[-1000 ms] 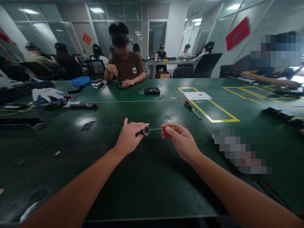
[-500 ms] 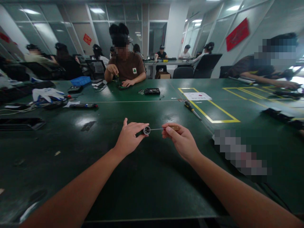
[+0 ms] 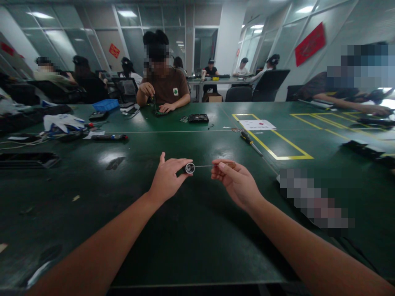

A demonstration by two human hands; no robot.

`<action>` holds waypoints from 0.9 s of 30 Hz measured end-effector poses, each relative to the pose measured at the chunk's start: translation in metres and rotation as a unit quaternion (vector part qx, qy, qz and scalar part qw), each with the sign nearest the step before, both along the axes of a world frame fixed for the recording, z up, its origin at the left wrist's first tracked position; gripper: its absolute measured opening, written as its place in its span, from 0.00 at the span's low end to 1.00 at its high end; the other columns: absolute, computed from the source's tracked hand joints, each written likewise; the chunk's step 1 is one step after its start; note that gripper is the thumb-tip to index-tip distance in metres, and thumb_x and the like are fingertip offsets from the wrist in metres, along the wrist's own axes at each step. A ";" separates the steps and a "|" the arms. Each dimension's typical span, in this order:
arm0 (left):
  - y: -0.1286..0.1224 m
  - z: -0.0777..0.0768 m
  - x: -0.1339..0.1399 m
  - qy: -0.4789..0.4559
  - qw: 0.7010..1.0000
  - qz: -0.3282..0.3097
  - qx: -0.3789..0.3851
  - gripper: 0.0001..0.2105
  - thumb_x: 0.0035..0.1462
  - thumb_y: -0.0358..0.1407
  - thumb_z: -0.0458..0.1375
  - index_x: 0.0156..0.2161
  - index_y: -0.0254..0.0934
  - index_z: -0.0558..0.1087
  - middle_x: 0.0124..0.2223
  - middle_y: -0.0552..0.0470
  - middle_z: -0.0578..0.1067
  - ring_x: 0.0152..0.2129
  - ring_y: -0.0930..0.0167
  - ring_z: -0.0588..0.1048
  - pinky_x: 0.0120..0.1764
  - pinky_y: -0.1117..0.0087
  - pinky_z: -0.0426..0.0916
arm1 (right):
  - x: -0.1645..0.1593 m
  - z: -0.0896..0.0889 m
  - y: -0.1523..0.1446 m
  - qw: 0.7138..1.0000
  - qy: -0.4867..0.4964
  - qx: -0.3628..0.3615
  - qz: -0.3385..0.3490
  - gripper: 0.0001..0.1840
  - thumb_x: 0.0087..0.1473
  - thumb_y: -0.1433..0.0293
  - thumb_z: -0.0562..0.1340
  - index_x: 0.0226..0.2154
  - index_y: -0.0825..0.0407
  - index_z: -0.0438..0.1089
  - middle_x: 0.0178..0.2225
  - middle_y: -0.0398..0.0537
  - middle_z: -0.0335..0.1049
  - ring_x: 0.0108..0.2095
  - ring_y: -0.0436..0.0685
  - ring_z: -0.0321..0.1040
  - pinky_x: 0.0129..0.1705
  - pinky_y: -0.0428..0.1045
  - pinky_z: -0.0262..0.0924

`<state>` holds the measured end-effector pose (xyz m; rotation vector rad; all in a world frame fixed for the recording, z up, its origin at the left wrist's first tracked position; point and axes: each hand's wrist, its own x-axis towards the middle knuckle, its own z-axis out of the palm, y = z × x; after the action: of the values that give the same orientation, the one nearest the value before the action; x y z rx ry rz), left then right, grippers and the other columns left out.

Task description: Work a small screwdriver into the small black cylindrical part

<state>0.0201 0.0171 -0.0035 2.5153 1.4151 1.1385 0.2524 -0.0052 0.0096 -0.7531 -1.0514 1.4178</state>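
Note:
My left hand point(image 3: 169, 176) is closed around a small dark cylindrical part point(image 3: 190, 168) whose open, light-rimmed end faces right. Most of that part is hidden by the fingers. Between thumb and fingers, my right hand point(image 3: 236, 181) grips a thin screwdriver point(image 3: 203, 166) by its brownish handle. The metal shaft points left and its tip reaches into the open end of the part. Both hands are just above the green table point(image 3: 191, 246). Beyond my right hand lies another screwdriver point(image 3: 251, 142) with a black and yellow handle.
Left on the table are white gloves point(image 3: 63, 123), a dark pen-like tool point(image 3: 109, 137) and a blue basket point(image 3: 105, 105). A black device point(image 3: 198, 118) and a paper sheet point(image 3: 257, 124) lie farther back. A blurred-out object point(image 3: 311, 199) is at right. A co-worker point(image 3: 165, 88) sits opposite.
The fingers of my right hand have shifted around the screwdriver handle, with the tip still in the part. My left hand has hardly moved.

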 end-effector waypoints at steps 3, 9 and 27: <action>0.001 -0.001 0.000 -0.006 1.000 -0.002 0.004 0.15 0.60 0.37 0.65 0.52 0.45 0.76 0.52 0.51 0.81 0.49 0.62 0.78 0.67 0.37 0.40 | 0.000 -0.002 -0.001 0.999 -0.036 0.026 -0.012 0.11 0.53 0.62 0.72 0.39 0.49 0.81 0.31 0.46 0.77 0.33 0.54 0.72 0.41 0.52 0.65; 0.001 -0.002 0.000 -0.002 1.000 -0.006 0.010 0.15 0.59 0.36 0.66 0.52 0.46 0.76 0.52 0.52 0.80 0.49 0.62 0.77 0.67 0.36 0.41 | 0.002 -0.005 -0.002 0.989 -0.124 0.080 -0.019 0.11 0.57 0.62 0.69 0.42 0.48 0.80 0.33 0.46 0.79 0.35 0.55 0.74 0.43 0.53 0.66; 0.002 -0.003 0.002 -0.042 0.999 -0.028 0.020 0.16 0.57 0.33 0.67 0.51 0.41 0.76 0.51 0.50 0.81 0.48 0.64 0.78 0.61 0.51 0.65 | -0.001 -0.001 0.000 1.000 -0.021 -0.004 0.006 0.09 0.54 0.64 0.70 0.38 0.51 0.81 0.30 0.46 0.77 0.32 0.53 0.72 0.39 0.51 0.67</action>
<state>0.0216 0.0187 -0.0060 2.4841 1.3074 1.2590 0.2518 -0.0052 0.0084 -0.7863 -1.0842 1.4236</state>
